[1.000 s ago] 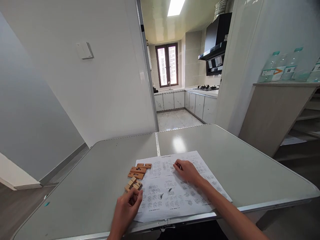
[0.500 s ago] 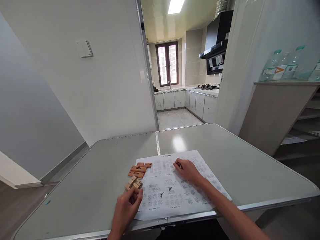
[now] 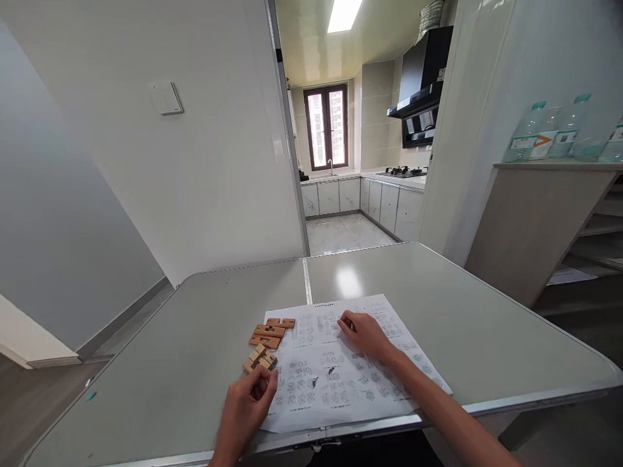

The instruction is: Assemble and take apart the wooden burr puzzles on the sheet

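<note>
My left hand [image 3: 247, 403] rests by the table's near edge with its fingers curled in and the thumb close to the index finger. Just beyond its knuckles lies a group of light wooden puzzle pieces [image 3: 260, 359], touching or almost touching the hand. Nothing shows between these fingers. Several reddish-brown notched wooden pieces [image 3: 267, 331], some marked with numbers, lie behind them at the paper's left edge. On the printed sheet [image 3: 331, 405], my right hand [image 3: 364, 332] rests with its fingers closed together and nothing visible in them. Small line diagrams cover the sheet.
The grey-green table [image 3: 160, 363] has a metal rim and a centre seam. A small teal scrap [image 3: 91, 395] lies at its left side. Plastic bottles [image 3: 528, 133] stand on a wooden cabinet [image 3: 511, 227] to the right. A kitchen opens beyond the table.
The view has tilted up very slightly. Both hands, the wooden pieces and the sheet keep their places.
</note>
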Demonstrator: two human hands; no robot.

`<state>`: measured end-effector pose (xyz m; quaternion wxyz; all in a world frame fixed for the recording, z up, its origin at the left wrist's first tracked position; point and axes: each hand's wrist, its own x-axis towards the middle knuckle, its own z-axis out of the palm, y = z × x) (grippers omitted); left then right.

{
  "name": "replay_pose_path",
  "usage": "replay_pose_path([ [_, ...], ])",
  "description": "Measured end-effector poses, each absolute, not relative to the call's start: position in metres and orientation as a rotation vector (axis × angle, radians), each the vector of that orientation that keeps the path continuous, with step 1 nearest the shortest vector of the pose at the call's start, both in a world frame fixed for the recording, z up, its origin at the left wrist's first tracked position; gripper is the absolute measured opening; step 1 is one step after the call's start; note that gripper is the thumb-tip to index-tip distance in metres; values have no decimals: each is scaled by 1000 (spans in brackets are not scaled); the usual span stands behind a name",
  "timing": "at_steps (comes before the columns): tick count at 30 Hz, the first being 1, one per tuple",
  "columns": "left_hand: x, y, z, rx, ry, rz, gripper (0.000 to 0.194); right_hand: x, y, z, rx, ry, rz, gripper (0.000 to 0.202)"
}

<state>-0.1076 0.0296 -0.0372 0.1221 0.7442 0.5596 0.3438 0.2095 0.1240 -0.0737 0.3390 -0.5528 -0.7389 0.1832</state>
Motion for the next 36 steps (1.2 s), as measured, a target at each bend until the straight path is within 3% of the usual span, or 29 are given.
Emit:
replay_pose_path([
  [36, -109, 30, -40, 2205, 1638, 1022, 44, 209, 128, -80, -1442, -1930, 465, 30],
])
